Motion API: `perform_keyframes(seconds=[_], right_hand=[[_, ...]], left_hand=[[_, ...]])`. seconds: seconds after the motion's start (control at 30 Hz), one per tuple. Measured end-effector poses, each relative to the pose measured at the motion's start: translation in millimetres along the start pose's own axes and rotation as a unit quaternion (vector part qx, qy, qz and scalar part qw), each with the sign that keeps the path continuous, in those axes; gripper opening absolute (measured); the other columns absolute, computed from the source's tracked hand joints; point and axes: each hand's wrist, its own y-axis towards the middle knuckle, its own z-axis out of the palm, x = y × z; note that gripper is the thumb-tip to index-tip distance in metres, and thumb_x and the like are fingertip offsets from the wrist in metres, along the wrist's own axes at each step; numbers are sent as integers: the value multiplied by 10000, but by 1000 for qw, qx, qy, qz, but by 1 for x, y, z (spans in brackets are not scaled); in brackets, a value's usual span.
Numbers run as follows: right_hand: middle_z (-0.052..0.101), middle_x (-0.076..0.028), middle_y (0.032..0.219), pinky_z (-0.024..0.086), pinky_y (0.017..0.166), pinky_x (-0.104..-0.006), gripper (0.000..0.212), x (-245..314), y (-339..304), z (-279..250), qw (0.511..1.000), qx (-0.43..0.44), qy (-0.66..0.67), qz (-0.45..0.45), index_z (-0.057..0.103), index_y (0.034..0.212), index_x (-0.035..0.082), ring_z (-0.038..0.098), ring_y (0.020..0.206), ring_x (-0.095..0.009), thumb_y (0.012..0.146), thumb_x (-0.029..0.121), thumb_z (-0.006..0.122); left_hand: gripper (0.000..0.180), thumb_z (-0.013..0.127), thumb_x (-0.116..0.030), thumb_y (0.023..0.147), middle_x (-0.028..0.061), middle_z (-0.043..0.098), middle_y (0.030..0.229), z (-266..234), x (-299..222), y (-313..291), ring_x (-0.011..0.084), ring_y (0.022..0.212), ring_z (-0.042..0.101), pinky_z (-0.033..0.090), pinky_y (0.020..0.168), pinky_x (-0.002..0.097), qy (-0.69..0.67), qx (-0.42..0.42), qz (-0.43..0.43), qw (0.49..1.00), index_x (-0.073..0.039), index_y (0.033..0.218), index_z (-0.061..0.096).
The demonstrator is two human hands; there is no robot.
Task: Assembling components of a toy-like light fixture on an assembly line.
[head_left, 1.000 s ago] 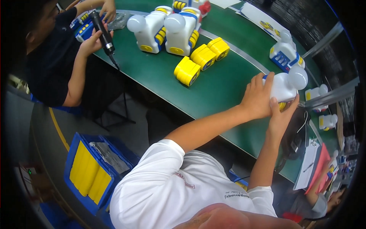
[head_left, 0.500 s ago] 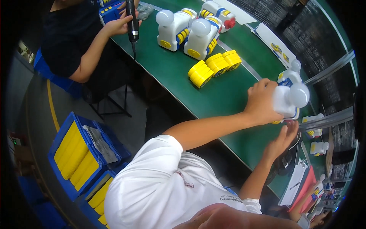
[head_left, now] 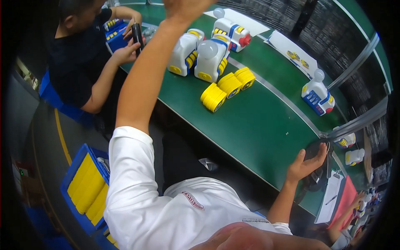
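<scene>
My left arm reaches up and away to the top edge, where my left hand [head_left: 187, 9] is cut off; its fingers and anything in them are out of sight. My right hand [head_left: 307, 164] is open above the right part of the table, fingers apart and nothing in them. Just below the left hand stand two white toys with clear domes and yellow panels, the nearer one [head_left: 212, 58] and one partly behind my forearm [head_left: 183, 56]. Beside them, yellow oval parts [head_left: 213, 98] sit in three short stacks on the green table [head_left: 250, 125].
A third white toy with a red part [head_left: 233, 35] stands farther back, and another [head_left: 317, 93] at the right. A co-worker [head_left: 83, 62] at the left holds a black power screwdriver [head_left: 137, 38]. Blue crates [head_left: 85, 187] of yellow parts stand on the floor. A clipboard [head_left: 330, 196] lies right.
My left hand has swung from the right side of the table to the top edge. The white toy it held is no longer visible. My right hand is now apart from it, open.
</scene>
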Motion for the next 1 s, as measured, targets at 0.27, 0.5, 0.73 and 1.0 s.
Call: perform_keyframes(seconds=[0.27,0.5,0.73,1.0], right_hand=[[362,-230,1477,214,1186,-466,628,-4,-6,-15,999,13,-32,-15,267,1452,-54,354,1400,-349,900,21,556],[390,-230,1463,230,1175,-452,632,-18,-10,-33,992,56,-103,38,278,1459,-60,372,1386,-353,905,38,566],[518,-222,1315,387,1042,-464,640,-39,48,10,965,226,-124,-36,441,1392,-11,499,1216,-405,804,57,685],[435,-205,1453,328,1096,-612,947,-217,158,61,819,308,-482,48,282,1490,19,376,1386,-402,711,137,807]], left_hand=[[816,862,-410,568,159,489,1318,16,220,-43,350,1251,452,342,1003,542,375,13,-69,924,-106,1265,566],[894,881,-463,552,186,467,1355,28,296,-99,379,1268,426,334,1066,501,348,83,-247,901,-62,1283,558],[857,786,-683,636,198,567,1156,-48,481,-195,316,1042,515,433,847,433,512,49,-179,838,-6,1120,584],[684,843,-414,750,177,572,1062,-4,357,-226,322,998,590,514,869,482,221,-108,-260,934,15,1162,505]])
